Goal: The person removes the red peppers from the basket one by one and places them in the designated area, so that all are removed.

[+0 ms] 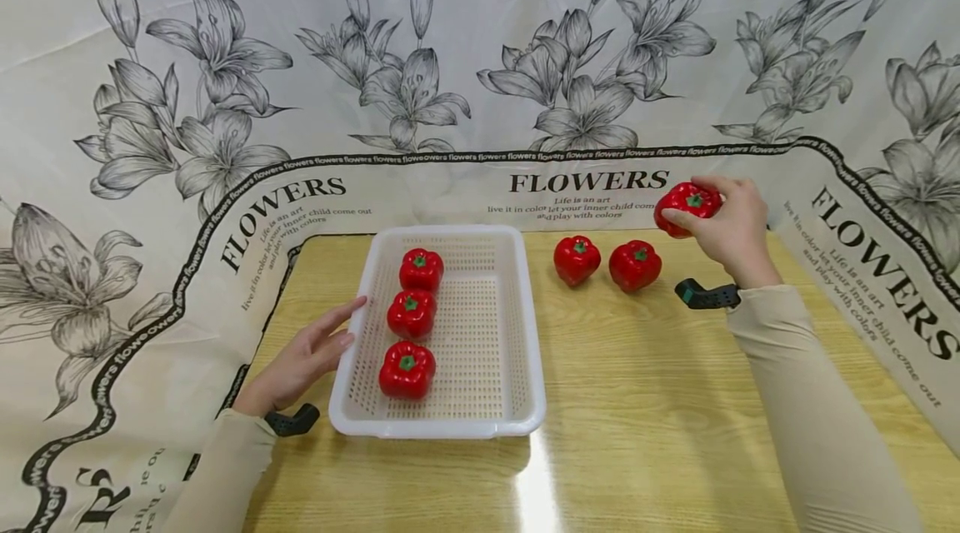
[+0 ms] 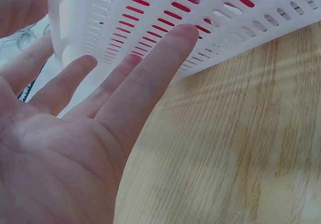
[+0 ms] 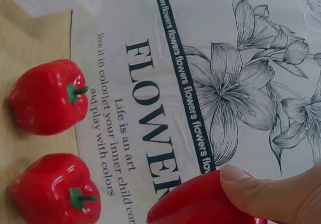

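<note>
My right hand (image 1: 731, 221) holds a red bell pepper (image 1: 693, 201) above the back right of the table, thumb on its near side. In the right wrist view, the thumb (image 3: 271, 194) presses on that held pepper (image 3: 200, 204). Two more red bell peppers, a left one (image 1: 577, 260) and a right one (image 1: 635, 266), sit on the table below and left of this hand. My left hand (image 1: 300, 362) touches the left side of a white plastic basket (image 1: 531, 333), its fingers fairly straight against the slotted wall (image 2: 225, 13). Inside the basket, three red bell peppers (image 1: 412, 314) form a column along the left.
The wooden table (image 1: 622, 433) extends in front and to the right of the basket. A white cloth (image 1: 435, 191) printed with flowers and lettering hangs behind the table and along both sides. Each wrist wears a black band (image 1: 708, 295).
</note>
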A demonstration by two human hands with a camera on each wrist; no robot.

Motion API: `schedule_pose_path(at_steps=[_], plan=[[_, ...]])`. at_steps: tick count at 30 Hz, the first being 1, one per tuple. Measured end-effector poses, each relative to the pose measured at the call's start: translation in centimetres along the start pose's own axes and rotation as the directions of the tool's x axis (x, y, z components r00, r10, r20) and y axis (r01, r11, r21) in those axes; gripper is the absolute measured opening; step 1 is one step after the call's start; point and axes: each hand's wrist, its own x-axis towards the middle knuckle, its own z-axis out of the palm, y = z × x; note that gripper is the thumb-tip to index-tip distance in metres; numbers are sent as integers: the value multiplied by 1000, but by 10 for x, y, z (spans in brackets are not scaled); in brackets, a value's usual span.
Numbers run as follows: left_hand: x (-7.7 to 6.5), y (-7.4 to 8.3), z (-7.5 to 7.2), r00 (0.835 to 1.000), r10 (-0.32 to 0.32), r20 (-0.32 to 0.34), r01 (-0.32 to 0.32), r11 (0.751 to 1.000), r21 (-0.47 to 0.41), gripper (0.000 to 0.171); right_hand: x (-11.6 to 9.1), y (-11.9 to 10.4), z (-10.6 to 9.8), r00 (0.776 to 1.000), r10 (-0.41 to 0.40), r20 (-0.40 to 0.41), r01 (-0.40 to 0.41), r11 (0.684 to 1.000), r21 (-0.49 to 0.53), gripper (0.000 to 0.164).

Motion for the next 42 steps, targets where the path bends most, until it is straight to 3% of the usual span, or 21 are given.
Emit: schedule_pose_path(at_steps=[21,42], plan=[[0,-1,-1,1000,10,-1,-10,1000,3,63,-2,81,23,988,138,64,-134,989,-58,70],[1,-1,-2,1000,4,-5,-4,1000,5,63,-6,109,40,981,167,101,-156,982,-106,67]])
